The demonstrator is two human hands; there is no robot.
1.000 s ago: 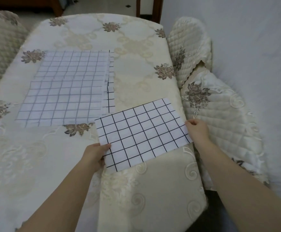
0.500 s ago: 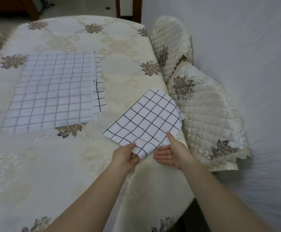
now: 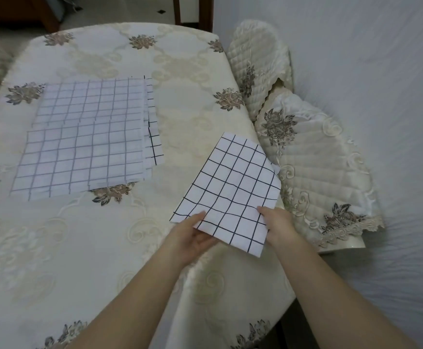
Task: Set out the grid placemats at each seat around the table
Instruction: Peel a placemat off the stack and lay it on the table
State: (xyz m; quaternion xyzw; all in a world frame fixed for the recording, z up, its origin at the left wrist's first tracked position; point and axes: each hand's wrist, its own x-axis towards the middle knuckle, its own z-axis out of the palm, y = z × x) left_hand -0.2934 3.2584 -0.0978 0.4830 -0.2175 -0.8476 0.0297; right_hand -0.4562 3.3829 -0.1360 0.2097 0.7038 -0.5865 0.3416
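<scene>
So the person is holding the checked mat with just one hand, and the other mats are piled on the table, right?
Not quite. The head view shows both hands on the grid placemat: the left hand and the right hand. The other placemats are indeed piled on the table.

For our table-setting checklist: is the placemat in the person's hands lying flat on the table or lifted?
Lifted. Both hands, left hand and right hand, hold the placemat by its near edge; its right side curls.

left fingers [image 3: 200, 236] under placemat [image 3: 230, 192], lower stack [image 3: 84, 137] sheets hidden
</scene>
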